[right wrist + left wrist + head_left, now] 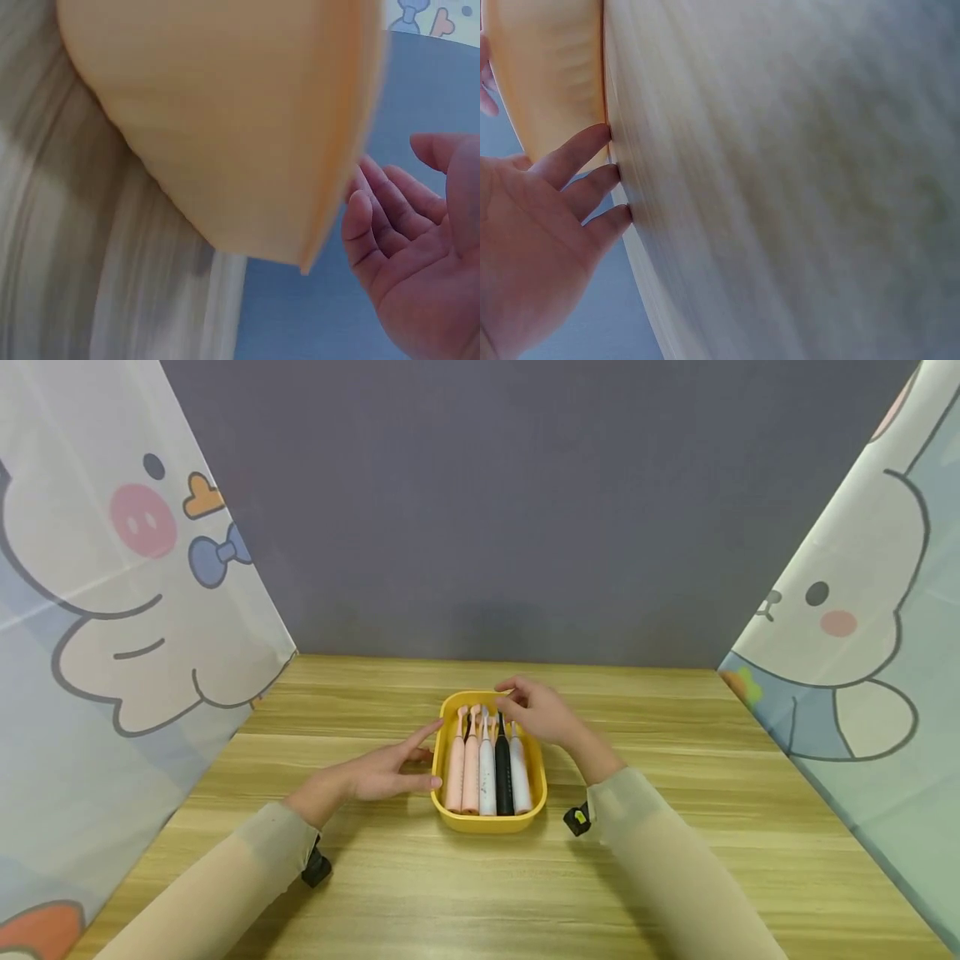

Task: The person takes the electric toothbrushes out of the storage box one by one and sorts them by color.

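A yellow plastic tray (pixel 489 824) holds electric toothbrushes laid side by side: two pink ones (pixel 454 777), a patterned white one (pixel 487 778), a black one (pixel 503 777) and a plain white one (pixel 519 777). Their heads point away from me. My left hand (pixel 382 772) is at the tray's left side, thumb and forefinger spread by the rim; in the left wrist view its fingertips (pixel 598 133) rest on the table beside the tray. Over the far right corner is my right hand (pixel 542 714), fingers loosely bent, nothing seen in them. The right wrist view shows its palm beside the tray wall (pixel 217 135).
The tray stands on a wood-grain table (pixel 645 877). Behind the table rises a dark grey panel (pixel 487 527). Cartoon-printed cloths hang at the left (pixel 90 652) and right (pixel 885 710). A black wrist device (pixel 577 818) sits at the right cuff.
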Available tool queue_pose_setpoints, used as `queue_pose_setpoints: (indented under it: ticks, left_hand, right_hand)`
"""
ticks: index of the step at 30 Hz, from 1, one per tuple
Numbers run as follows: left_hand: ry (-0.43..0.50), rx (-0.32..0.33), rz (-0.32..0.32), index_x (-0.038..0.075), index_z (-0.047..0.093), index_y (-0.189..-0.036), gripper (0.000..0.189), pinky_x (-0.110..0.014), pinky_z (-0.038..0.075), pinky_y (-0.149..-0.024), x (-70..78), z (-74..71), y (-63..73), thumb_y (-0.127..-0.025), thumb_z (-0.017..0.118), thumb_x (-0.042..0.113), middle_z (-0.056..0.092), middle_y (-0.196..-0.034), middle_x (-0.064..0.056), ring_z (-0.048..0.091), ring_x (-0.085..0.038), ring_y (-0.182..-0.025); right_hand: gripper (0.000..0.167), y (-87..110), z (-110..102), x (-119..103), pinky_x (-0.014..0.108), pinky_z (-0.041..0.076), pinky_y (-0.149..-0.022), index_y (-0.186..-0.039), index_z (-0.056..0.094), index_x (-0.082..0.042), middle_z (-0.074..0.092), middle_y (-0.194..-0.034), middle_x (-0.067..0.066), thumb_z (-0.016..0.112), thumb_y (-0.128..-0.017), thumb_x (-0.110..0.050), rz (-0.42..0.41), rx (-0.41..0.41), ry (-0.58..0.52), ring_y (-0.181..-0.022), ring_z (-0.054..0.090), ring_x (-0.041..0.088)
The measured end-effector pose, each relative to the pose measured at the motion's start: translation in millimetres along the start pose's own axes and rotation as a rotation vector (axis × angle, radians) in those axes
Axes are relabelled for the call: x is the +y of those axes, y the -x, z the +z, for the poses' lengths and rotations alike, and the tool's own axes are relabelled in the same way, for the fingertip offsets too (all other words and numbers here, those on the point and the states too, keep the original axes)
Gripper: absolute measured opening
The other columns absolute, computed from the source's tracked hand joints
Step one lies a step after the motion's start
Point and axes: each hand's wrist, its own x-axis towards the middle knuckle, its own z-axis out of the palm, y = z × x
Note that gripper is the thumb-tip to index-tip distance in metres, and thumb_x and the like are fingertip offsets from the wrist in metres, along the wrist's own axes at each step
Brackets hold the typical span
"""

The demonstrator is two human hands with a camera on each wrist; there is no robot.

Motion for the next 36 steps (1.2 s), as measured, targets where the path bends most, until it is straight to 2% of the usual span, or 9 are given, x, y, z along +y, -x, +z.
queue_pose_setpoints:
  ticks: [4, 9, 16, 21, 29, 36]
  left_hand:
    - [0.008, -0.001, 0.008, 0.034, 0.000, -0.178, 0.104, -0.076, 0.027, -0.128, -1.4, -0.4, 0.6, -0.104, 0.065, 0.066, 0.050, -0.168, -0.022, 0.044, -0.049, -0.157]
    - [0.009, -0.007, 0.020, 0.033, 0.000, -0.178, 0.103, -0.075, 0.029, -0.128, -2.0, 1.4, 0.1, -0.105, 0.064, 0.066, 0.051, -0.168, -0.022, 0.045, -0.048, -0.157]
    - [0.006, -0.012, 0.025, 0.033, -0.001, -0.178, 0.103, -0.073, 0.029, -0.129, -1.1, 0.9, -1.2, -0.105, 0.064, 0.064, 0.049, -0.168, -0.023, 0.044, -0.047, -0.158]
    - [-0.002, -0.008, 0.027, 0.033, 0.000, -0.178, 0.102, -0.072, 0.029, -0.129, -3.0, -0.2, -1.8, -0.106, 0.064, 0.062, 0.049, -0.168, -0.024, 0.044, -0.047, -0.158]
    - [0.006, -0.012, 0.044, 0.027, 0.001, -0.179, 0.102, -0.074, 0.032, -0.127, -1.7, -2.3, -1.8, -0.106, 0.065, 0.059, 0.051, -0.166, -0.026, 0.046, -0.049, -0.156]
    - [0.017, -0.013, 0.022, 0.034, 0.000, -0.178, 0.101, -0.074, 0.030, -0.128, -2.3, -0.5, -2.2, -0.106, 0.066, 0.061, 0.050, -0.167, -0.024, 0.044, -0.048, -0.158]
  right_hand:
    - [0.046, -6.8, 12, 1, 0.035, 0.057, -0.077, -0.153, 0.059, -0.007, 0.076, -0.126, 0.018, 0.059, -0.115, -0.032, 0.000, -0.011, 0.033, -0.101, 0.072, 0.030]
    - [0.043, -10.6, 25, 12, 0.034, 0.056, -0.076, -0.150, 0.062, -0.009, 0.078, -0.116, 0.006, 0.061, -0.114, -0.033, -0.015, -0.020, 0.122, -0.092, 0.069, 0.016]
    - [0.039, -11.5, 33, 23, 0.033, 0.056, -0.072, -0.146, 0.066, -0.009, 0.077, -0.107, 0.002, 0.064, -0.112, -0.029, -0.061, -0.016, 0.200, -0.080, 0.066, 0.012]
    - [0.040, -13.7, 33, 24, 0.030, 0.054, -0.068, -0.145, 0.067, -0.012, 0.076, -0.107, 0.000, 0.065, -0.111, -0.034, -0.073, -0.012, 0.290, -0.073, 0.062, 0.010]
    - [0.042, -14.7, 36, 25, 0.031, 0.057, -0.075, -0.143, 0.068, -0.015, 0.077, -0.110, -0.001, 0.067, -0.110, -0.039, -0.073, -0.028, 0.338, -0.078, 0.065, 0.008]
    - [0.041, -14.1, 36, 26, 0.039, 0.061, -0.087, -0.142, 0.069, -0.016, 0.078, -0.117, 0.001, 0.067, -0.110, -0.042, -0.086, -0.062, 0.406, -0.089, 0.069, 0.010]
